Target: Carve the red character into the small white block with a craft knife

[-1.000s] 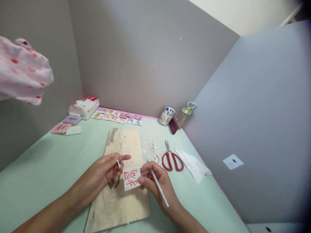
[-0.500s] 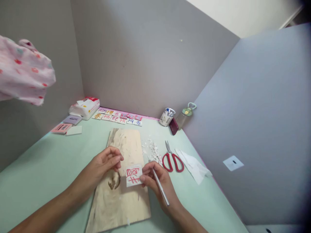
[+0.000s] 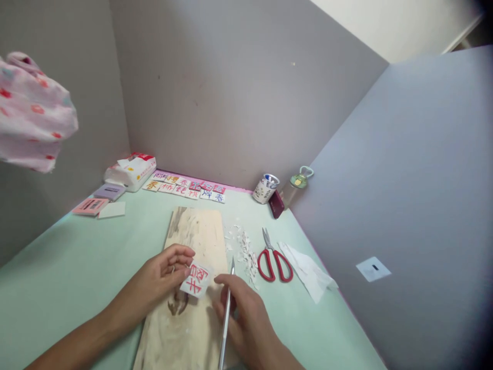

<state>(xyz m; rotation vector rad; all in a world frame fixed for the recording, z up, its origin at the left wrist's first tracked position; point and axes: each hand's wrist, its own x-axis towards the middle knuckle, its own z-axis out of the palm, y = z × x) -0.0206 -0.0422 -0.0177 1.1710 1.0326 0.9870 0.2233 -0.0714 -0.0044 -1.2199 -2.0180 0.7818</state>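
Note:
My left hand (image 3: 165, 275) pinches the edge of a small white paper square (image 3: 196, 280) with red hand-drawn characters, held above a wooden board (image 3: 200, 226). In my right hand (image 3: 244, 313) is a slim silver craft knife (image 3: 227, 318), its pointed blade directed away from me. The right fingertips are close to the paper's right edge but apart from it. Dark marks on the board show partly behind the paper.
White paper scraps (image 3: 246, 252) lie right of the board, beside red-handled scissors (image 3: 274, 262) and a white tissue (image 3: 308, 270). Character cards (image 3: 185, 187) line the back edge. A can (image 3: 265, 189), a bottle (image 3: 296, 187), a tissue pack (image 3: 133, 172) and notepads (image 3: 90, 206) stand around.
The paper square has passed from my right hand to my left and moved left, tilting. My right hand has turned the knife so its blade points forward.

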